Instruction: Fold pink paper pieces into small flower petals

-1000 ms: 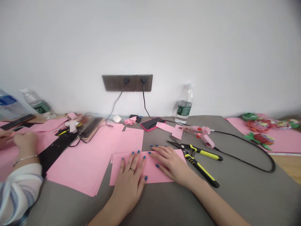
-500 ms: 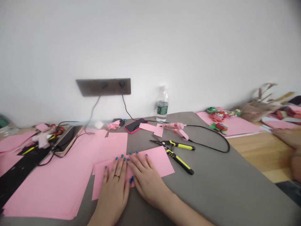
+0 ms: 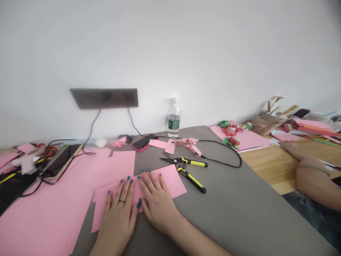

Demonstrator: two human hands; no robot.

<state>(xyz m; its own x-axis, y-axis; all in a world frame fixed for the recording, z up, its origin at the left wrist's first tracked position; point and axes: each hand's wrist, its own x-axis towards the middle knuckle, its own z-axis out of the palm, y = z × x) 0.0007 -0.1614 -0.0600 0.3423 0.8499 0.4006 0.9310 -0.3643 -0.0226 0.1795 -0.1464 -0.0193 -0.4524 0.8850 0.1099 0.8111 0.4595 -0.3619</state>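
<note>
We've got our left hand [image 3: 117,217] and right hand [image 3: 157,202] side by side, flat on a pink paper sheet [image 3: 170,183] at 12 o'clock. Fingers are spread, nothing clamped, just pressing down. Yellow-handled pliers [image 3: 186,174] lie just beside the sheet at 1 o'clock, with a pink glue gun [image 3: 188,145] beyond them. A co-worker's hand [image 3: 291,151] rests way out at 2 o'clock, on the wooden floor — well apart from ours.

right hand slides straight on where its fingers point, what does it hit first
The right hand rests on a pink paper sheet, so past its far edge it would cross grey mat and probably meet the phone in a pink case first; depth is hard to judge.
</note>
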